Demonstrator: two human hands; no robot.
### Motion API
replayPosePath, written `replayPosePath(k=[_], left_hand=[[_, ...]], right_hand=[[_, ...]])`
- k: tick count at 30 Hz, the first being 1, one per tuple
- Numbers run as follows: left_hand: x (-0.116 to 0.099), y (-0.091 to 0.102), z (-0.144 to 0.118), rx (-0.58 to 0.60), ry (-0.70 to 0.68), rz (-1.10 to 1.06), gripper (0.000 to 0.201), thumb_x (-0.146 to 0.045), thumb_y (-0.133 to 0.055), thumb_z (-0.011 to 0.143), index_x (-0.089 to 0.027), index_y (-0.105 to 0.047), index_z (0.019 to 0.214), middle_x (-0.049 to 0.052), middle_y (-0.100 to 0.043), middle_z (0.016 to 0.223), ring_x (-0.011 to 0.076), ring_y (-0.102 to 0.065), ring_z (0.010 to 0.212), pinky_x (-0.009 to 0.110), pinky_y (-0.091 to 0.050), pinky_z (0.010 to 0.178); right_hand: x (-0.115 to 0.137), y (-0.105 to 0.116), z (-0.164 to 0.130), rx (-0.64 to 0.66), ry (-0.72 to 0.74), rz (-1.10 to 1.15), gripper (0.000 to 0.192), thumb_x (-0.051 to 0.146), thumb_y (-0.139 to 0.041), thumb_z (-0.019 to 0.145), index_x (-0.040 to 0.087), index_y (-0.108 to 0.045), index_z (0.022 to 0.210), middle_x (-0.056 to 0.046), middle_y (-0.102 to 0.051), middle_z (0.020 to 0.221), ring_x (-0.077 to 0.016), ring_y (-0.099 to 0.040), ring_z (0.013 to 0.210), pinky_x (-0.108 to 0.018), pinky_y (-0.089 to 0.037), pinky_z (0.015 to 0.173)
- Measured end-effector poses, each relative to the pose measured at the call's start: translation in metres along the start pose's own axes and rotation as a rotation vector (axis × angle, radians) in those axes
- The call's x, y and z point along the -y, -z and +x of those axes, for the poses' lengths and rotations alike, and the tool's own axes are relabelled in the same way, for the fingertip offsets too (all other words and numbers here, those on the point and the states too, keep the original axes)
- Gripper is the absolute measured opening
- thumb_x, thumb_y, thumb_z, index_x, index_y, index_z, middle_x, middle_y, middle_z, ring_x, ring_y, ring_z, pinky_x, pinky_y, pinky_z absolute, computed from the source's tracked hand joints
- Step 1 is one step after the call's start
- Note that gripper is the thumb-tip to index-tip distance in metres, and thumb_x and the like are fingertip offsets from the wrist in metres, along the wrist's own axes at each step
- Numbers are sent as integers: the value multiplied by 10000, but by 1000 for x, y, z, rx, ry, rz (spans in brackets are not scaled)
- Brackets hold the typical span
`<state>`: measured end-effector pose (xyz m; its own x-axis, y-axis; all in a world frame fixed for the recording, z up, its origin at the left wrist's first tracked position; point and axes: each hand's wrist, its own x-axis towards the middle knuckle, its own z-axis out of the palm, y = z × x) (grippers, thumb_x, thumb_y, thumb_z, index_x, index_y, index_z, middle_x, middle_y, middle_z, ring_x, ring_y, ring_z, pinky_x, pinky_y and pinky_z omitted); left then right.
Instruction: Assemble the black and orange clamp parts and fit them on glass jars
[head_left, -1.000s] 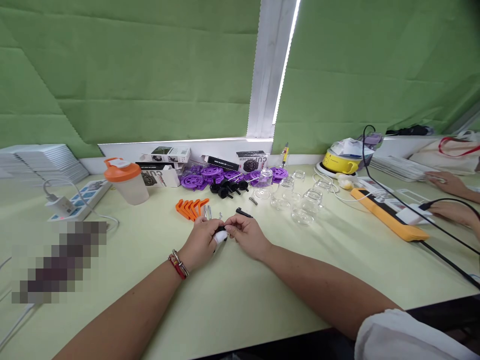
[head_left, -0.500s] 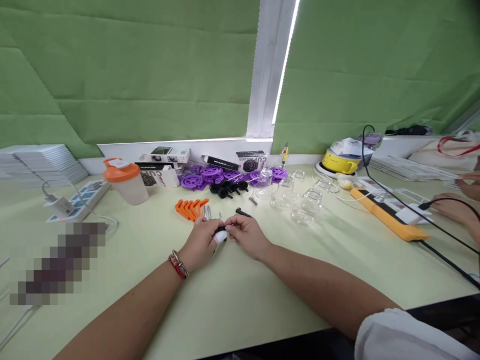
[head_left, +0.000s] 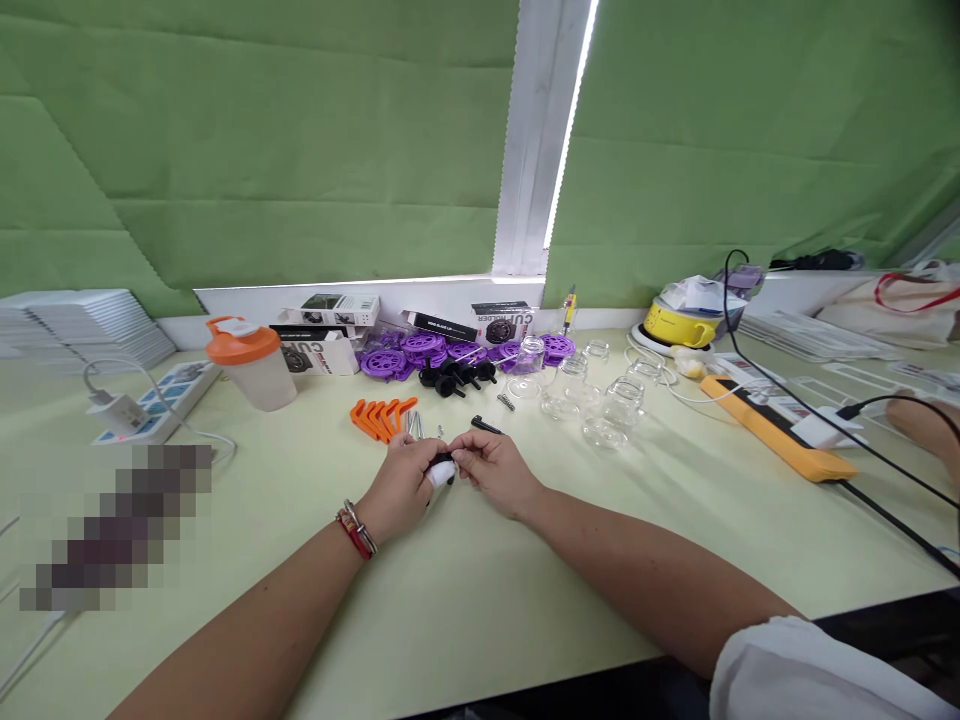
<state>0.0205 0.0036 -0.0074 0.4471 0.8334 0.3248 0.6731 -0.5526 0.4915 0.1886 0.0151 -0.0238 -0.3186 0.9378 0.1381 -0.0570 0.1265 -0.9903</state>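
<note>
On the desk [head_left: 465, 600] the left hand [head_left: 401, 485] and right hand [head_left: 491, 470] meet at a small part [head_left: 441, 470] near the middle. Just beyond lie clips [head_left: 381, 415] and screws [head_left: 415, 423]. Farther off sit wheels [head_left: 420, 352], with boxes [head_left: 330, 325] to their left and jars [head_left: 600, 395] to their right. A shaker cup [head_left: 251, 362] stands far left, beside a power strip [head_left: 161, 400].

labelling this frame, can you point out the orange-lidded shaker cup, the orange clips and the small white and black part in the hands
orange-lidded shaker cup [head_left: 253, 372]: head view, on its translucent body.
orange clips [head_left: 381, 416]: head view, middle of the row.
small white and black part [head_left: 437, 472]: head view, white end between both hands.
</note>
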Motion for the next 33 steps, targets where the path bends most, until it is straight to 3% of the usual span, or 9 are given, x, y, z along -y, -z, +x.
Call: replayPosePath(k=[11, 13, 17, 21, 26, 33], left_hand=[[0, 1, 0, 11, -17, 7, 181, -208, -416, 854, -229, -584, 917, -2, -622, 810, 183, -448, 757, 366, -332, 822], [0, 2, 0, 14, 18, 18, 173, -233, -412, 860, -225, -584, 879, 3, -618, 790, 191, -441, 762, 372, -337, 816], [1, 3, 0, 24, 81, 20, 168, -273, -422, 856, -224, -582, 855, 17, -613, 787, 213, -433, 800, 378, -354, 799], [2, 2, 0, 26, 87, 2, 179, -293, -421, 857, -222, -585, 850, 25, -606, 785, 215, -435, 803, 373, -374, 775], [4, 1, -2, 14, 76, 2, 201, -316, -422, 860, -216, -594, 892, 37, -611, 813, 219, -446, 819, 397, -380, 789], [3, 2, -2, 1, 64, -5, 193, -322, -431, 858, -219, -594, 877, 35, -617, 797, 215, -456, 791, 384, -390, 761]], right_hand=[[3, 5, 5, 26, 0, -95, 203, 327, -588, 755, 167, -625, 874, 22, -541, 602, -98, -493, 541, -219, -379, 493], [4, 19, 14, -23, 24, -219, 204, 305, -562, 774, 168, -621, 914, 3, -582, 664, -110, -534, 575, -232, -416, 531], [3, 65, 34, -312, 92, -699, 249, 196, -461, 827, 177, -618, 1020, -71, -627, 1015, -147, -604, 744, -291, -465, 696], [-5, 96, 44, -241, 68, -1100, 334, 106, -444, 822, 195, -616, 1094, -73, -573, 1200, -206, -555, 1031, -309, -411, 868], [-12, 97, 47, -145, -50, -1225, 288, 144, -473, 837, 201, -627, 1073, -76, -582, 1169, -221, -554, 1017, -299, -405, 807], [-6, 96, 44, -221, -120, -1234, 142, 195, -558, 807, 188, -633, 926, -78, -613, 1019, -200, -558, 907, -280, -375, 710]])
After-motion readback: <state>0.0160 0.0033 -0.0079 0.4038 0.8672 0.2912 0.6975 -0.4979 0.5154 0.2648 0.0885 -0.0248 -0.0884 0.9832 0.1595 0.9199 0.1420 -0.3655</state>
